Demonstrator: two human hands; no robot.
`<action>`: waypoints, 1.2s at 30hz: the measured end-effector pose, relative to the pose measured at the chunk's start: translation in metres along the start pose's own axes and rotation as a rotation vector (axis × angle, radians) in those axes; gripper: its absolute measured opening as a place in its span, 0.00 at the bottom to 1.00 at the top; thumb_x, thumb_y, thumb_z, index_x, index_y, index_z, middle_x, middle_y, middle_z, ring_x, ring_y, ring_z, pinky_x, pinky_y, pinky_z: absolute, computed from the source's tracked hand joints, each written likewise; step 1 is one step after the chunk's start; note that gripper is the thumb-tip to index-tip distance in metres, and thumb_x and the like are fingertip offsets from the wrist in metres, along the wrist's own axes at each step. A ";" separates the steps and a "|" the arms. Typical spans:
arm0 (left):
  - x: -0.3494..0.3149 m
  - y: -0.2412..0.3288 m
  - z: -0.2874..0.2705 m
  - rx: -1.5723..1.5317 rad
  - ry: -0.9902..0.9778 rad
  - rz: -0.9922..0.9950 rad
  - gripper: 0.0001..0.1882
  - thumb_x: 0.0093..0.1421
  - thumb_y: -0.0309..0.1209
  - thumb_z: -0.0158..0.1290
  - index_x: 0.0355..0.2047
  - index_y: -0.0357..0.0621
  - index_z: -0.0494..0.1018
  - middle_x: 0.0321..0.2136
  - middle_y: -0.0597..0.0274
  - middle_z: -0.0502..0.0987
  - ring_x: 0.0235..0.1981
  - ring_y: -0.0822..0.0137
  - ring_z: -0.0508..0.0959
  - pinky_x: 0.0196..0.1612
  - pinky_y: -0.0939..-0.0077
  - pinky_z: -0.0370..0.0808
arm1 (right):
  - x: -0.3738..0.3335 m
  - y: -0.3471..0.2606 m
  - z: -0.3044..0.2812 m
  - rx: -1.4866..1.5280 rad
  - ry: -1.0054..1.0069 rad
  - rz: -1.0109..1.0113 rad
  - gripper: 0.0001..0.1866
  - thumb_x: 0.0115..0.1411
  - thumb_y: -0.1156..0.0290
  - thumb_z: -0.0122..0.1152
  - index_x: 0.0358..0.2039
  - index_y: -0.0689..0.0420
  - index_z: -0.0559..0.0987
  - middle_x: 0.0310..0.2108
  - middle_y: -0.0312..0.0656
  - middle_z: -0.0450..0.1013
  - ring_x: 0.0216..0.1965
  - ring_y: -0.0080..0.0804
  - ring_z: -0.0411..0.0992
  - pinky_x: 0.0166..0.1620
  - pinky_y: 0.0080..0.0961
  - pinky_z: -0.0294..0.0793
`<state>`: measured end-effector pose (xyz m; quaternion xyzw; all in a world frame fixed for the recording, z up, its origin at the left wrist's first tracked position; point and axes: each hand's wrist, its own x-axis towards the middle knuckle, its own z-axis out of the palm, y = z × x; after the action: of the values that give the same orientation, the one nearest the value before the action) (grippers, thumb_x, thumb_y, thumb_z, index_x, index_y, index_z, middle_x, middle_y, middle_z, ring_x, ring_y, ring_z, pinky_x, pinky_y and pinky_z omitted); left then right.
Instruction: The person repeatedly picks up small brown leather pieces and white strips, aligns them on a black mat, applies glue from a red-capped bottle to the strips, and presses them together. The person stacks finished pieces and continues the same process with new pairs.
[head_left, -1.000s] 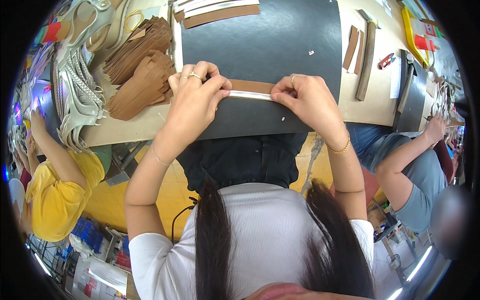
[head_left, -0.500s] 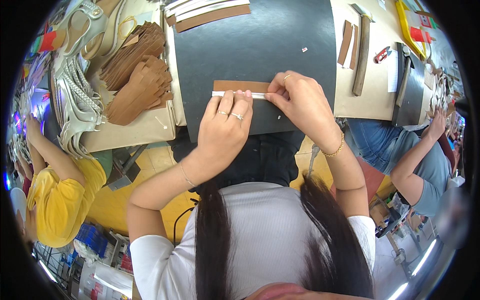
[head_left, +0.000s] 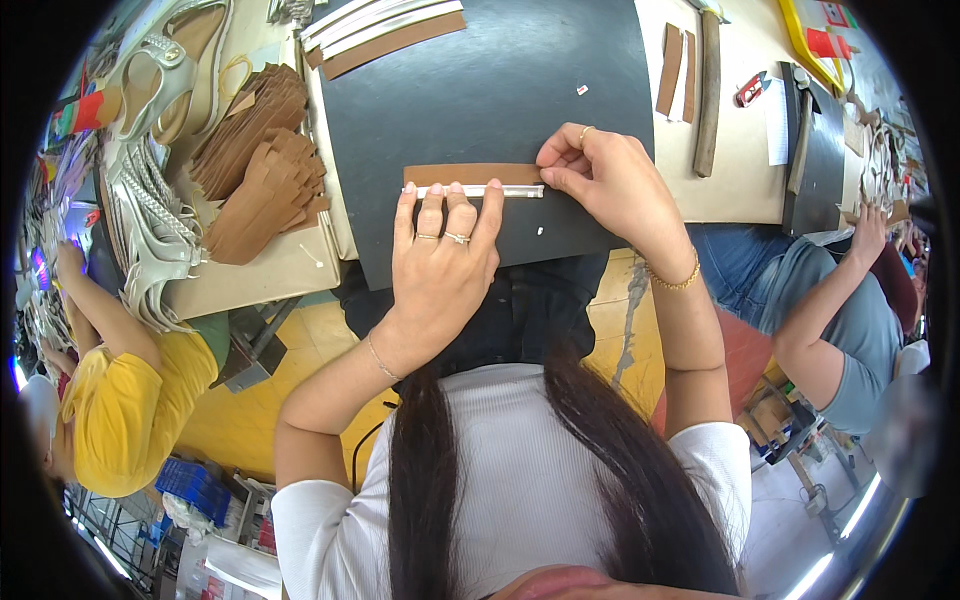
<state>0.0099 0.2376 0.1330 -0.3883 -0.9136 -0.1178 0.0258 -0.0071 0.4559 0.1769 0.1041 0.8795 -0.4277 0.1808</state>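
Note:
A brown leather-like strip (head_left: 470, 173) lies crosswise on the black board (head_left: 480, 110), with a silvery-white band (head_left: 522, 191) along its near edge. My left hand (head_left: 440, 250) rests over it, its fingers spread and stretched out so the tips press along the band. At the strip's right end is my right hand (head_left: 615, 180), thumb and forefinger closed in a pinch on the brown corner. The other fingers of that hand are curled in.
More brown and white strips (head_left: 385, 40) lie at the board's far left. Piles of brown pieces (head_left: 262, 170) and silvery sandal straps (head_left: 160, 190) sit to the left. A hammer (head_left: 708, 95) and a red cutter (head_left: 750, 90) lie right. Co-workers sit on both sides.
My left fingers have spread apart and flattened along the band. My right hand has shifted slightly to the strip's right end, uncovering the band's end. The whole view has shifted a little.

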 end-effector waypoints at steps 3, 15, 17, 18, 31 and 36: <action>0.001 0.002 0.001 0.017 0.004 0.000 0.30 0.55 0.33 0.60 0.61 0.52 0.72 0.46 0.47 0.73 0.51 0.49 0.72 0.63 0.46 0.66 | -0.001 0.002 0.000 0.003 0.008 -0.011 0.07 0.59 0.76 0.63 0.36 0.65 0.81 0.31 0.49 0.81 0.33 0.39 0.81 0.39 0.29 0.78; 0.004 0.019 0.005 0.153 -0.121 0.007 0.42 0.54 0.64 0.54 0.69 0.75 0.60 0.46 0.46 0.70 0.50 0.40 0.70 0.61 0.28 0.61 | -0.004 0.009 0.007 -0.103 0.115 -0.119 0.09 0.58 0.74 0.64 0.39 0.61 0.81 0.35 0.46 0.77 0.37 0.45 0.78 0.42 0.35 0.77; 0.001 0.017 0.006 0.150 -0.120 0.014 0.43 0.54 0.66 0.52 0.69 0.75 0.60 0.49 0.44 0.68 0.52 0.40 0.68 0.62 0.28 0.60 | -0.005 0.009 0.009 -0.133 0.121 -0.167 0.12 0.56 0.72 0.67 0.41 0.58 0.80 0.39 0.45 0.72 0.41 0.45 0.75 0.45 0.38 0.75; 0.000 0.016 0.008 0.108 -0.061 0.019 0.41 0.54 0.65 0.53 0.68 0.74 0.62 0.50 0.44 0.67 0.54 0.41 0.66 0.63 0.28 0.59 | -0.005 0.008 0.010 -0.159 0.137 -0.182 0.12 0.55 0.72 0.67 0.40 0.58 0.80 0.39 0.44 0.72 0.41 0.45 0.75 0.45 0.38 0.75; -0.034 -0.043 -0.011 -0.658 0.409 -0.185 0.25 0.64 0.29 0.56 0.60 0.40 0.64 0.57 0.47 0.69 0.61 0.48 0.67 0.65 0.54 0.62 | 0.024 -0.017 0.008 -0.207 0.064 -0.335 0.07 0.56 0.73 0.67 0.31 0.61 0.77 0.27 0.45 0.75 0.32 0.45 0.74 0.39 0.35 0.72; -0.035 -0.056 -0.016 -0.648 0.445 -0.203 0.25 0.63 0.28 0.56 0.60 0.41 0.64 0.57 0.48 0.68 0.59 0.48 0.68 0.64 0.55 0.64 | 0.084 -0.038 0.007 -0.100 0.073 -0.432 0.06 0.58 0.72 0.65 0.33 0.61 0.79 0.27 0.47 0.79 0.29 0.44 0.77 0.36 0.34 0.73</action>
<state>-0.0065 0.1722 0.1327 -0.2489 -0.8351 -0.4826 0.0876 -0.0952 0.4295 0.1658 -0.0804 0.9073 -0.4085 0.0582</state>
